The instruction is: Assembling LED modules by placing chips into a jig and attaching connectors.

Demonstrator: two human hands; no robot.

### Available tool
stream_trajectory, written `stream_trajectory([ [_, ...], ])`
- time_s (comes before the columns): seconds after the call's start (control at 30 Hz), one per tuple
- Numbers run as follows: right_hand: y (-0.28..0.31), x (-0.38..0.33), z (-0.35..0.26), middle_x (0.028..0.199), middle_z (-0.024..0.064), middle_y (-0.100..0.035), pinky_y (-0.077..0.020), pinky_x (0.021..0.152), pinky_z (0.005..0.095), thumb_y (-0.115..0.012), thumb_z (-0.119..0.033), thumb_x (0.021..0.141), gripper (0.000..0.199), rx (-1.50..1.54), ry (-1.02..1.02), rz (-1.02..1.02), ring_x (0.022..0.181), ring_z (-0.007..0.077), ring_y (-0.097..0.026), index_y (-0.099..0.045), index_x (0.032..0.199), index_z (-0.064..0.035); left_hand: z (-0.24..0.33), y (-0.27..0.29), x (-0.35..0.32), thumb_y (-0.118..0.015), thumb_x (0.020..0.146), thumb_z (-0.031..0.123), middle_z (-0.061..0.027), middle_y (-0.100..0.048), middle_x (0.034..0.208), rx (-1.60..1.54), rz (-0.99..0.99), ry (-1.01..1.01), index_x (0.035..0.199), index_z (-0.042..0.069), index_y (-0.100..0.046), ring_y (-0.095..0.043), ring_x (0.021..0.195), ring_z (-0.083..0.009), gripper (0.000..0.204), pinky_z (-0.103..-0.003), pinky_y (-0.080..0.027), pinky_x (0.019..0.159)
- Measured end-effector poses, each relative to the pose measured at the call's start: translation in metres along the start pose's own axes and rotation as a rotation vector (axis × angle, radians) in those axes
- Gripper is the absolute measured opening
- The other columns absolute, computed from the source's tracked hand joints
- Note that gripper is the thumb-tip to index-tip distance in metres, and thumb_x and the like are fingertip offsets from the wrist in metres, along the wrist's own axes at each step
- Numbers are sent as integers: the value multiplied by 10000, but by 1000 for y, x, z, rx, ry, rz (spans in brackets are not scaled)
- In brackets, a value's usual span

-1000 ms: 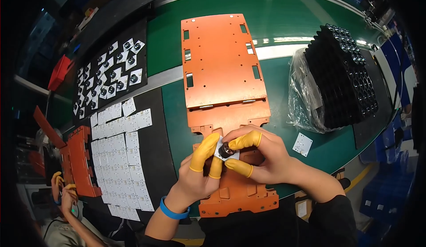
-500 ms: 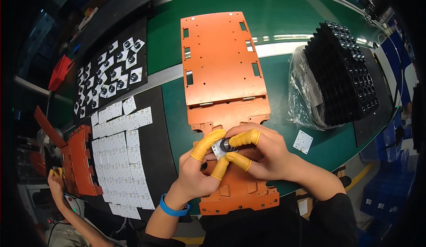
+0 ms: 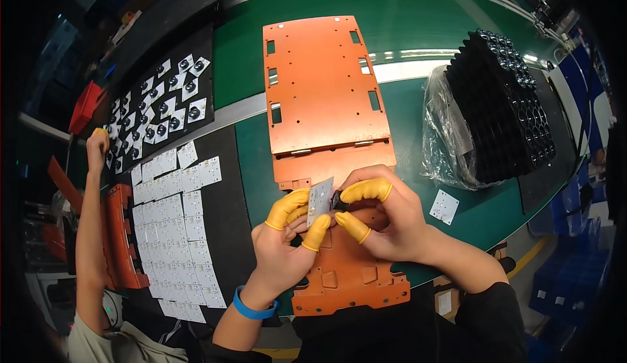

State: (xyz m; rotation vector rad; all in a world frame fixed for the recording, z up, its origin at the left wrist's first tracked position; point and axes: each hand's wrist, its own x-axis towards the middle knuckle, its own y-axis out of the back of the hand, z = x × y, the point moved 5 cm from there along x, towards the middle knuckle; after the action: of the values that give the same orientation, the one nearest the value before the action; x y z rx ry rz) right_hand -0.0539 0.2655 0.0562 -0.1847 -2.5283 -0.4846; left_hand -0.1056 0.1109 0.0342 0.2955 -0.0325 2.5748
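The left hand (image 3: 284,249) is pinching a white board (image 3: 319,201) by its edges between covered thumb and fingers, the board standing steeply tilted. The right hand (image 3: 400,222) is pinching a black round part (image 3: 337,201) between thumb and forefinger, close against the board's right-hand face; whether the two are touching is not showing clearly. Both are hanging above the lower part of an orange frame (image 3: 324,85), with nothing visibly propping them from beneath.

Points of concern: yellow finger covers (image 3: 369,189) are wrapping the gripping tips and could be dulling feel, so a slack pinch might drop the round part onto the frame. With the board leaning, a push from the right could be landing off-square, seating the part crooked or scuffing the board face. Squeezing too hard on the thin edges might flex the board.

A loose board (image 3: 444,207) is lying flat on the green bench (image 3: 408,147), near the plastic wrap (image 3: 444,157); a brushing right forearm could shift it.
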Motion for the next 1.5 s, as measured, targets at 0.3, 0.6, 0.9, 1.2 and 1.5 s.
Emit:
stream_trajectory([
  [0.3,1,2,-1,1068,138,-554,-566,650,253,-711,68,777,298,-33,29,-32,833,180,-650,-563,1034,34,3,1,-3,-669,854,-15,-188,-686,1034,343,-24,-193,1188,-87,-570,-712,882,-219,355,-285,-581,761],
  [0.6,2,2,-3,1070,130,-550,-618,694,259,-694,76,783,289,-16,42,-15,873,192,-654,-560,1036,37,7,-1,-3,-692,831,-3,-168,-698,936,436,-14,-291,1157,-72,-598,-713,761,-212,347,-266,-561,667],
  [0.9,2,1,-3,1075,124,-547,-620,696,256,-703,72,778,272,30,30,-26,868,185,-657,-571,1012,31,6,-1,-4,-696,826,0,-158,-690,864,458,19,-336,1136,-78,-604,-701,692,-199,332,-261,-543,615],
  [1.2,2,1,-3,1067,122,-556,-614,681,249,-718,67,767,272,42,31,-12,847,176,-659,-583,1000,25,9,0,-5,-693,832,-1,-147,-685,857,465,23,-348,1142,-78,-603,-676,655,-169,332,-258,-536,594],
  [1.5,3,1,-4,1036,134,-572,-602,662,258,-735,41,767,283,14,60,-10,817,181,-663,-584,1006,24,13,-2,-3,-688,833,-12,-145,-687,858,495,24,-416,1153,-77,-599,-690,668,-180,338,-257,-539,590],
])
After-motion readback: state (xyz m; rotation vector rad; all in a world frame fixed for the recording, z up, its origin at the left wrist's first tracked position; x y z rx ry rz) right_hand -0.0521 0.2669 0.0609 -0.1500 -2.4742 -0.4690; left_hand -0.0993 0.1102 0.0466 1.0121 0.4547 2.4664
